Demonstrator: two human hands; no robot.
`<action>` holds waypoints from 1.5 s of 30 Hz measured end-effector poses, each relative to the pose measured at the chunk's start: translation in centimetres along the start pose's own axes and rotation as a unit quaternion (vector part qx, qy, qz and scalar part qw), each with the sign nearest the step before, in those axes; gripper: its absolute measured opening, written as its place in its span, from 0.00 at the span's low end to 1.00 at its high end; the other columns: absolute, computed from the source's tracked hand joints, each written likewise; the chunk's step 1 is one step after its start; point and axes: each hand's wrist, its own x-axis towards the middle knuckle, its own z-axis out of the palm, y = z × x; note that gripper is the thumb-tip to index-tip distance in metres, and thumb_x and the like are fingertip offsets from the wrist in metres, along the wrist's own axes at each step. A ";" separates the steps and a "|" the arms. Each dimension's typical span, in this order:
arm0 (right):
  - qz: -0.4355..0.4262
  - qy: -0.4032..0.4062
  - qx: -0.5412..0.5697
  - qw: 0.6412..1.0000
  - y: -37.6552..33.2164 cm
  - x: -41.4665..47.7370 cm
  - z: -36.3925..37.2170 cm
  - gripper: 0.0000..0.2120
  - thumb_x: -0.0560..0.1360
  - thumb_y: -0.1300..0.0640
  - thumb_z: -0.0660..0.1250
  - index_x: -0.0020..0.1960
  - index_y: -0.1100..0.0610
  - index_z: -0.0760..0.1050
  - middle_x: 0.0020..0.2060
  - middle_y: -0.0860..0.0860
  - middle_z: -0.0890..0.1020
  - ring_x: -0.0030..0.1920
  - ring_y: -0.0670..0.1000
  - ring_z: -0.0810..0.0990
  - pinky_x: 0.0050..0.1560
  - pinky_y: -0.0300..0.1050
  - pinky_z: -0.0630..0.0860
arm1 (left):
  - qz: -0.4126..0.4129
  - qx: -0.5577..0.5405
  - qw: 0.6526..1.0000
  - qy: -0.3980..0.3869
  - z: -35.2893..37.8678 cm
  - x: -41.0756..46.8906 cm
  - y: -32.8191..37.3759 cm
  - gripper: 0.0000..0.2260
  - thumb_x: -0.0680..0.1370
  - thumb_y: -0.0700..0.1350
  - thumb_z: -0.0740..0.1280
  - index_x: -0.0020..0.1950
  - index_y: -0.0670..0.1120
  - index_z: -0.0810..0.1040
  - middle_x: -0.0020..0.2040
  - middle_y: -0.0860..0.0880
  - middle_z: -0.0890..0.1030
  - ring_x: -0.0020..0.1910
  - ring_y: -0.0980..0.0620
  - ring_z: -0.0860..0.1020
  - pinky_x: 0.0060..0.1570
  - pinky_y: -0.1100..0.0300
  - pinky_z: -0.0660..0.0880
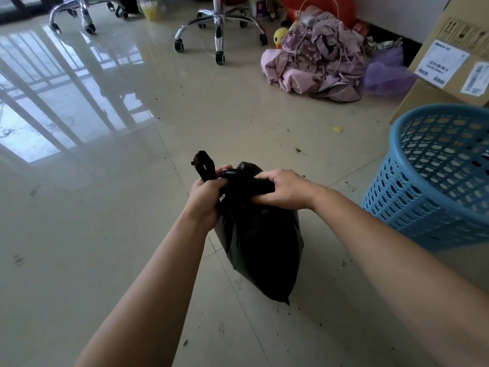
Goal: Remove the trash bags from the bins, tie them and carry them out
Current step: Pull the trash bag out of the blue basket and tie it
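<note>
While both hands grip, black trash bag (260,242) bulges

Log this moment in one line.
tying trash bag | left hand grips top | right hand grips top | blue bin beside

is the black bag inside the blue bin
No, the left hand and right hand grip the top of the bag over the floor, and the bin stands apart to its right.

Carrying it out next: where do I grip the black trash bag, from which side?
Grip the black trash bag by its gathered neck, from above: plastic bunches narrow there between the left hand and right hand; the body below is wide.
</note>
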 end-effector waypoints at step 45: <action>-0.046 0.193 -0.199 0.960 4.3 -0.3 -0.4 0.15 0.83 0.47 0.59 0.53 0.58 0.75 0.49 0.50 0.72 0.50 0.56 0.77 0.48 0.47 0.70 | 0.178 0.201 0.957 0.106 -2.4 1.5 1.2 0.08 0.75 0.38 0.74 0.53 0.45 0.82 0.43 0.49 0.82 0.40 0.56 0.81 0.35 0.70 0.74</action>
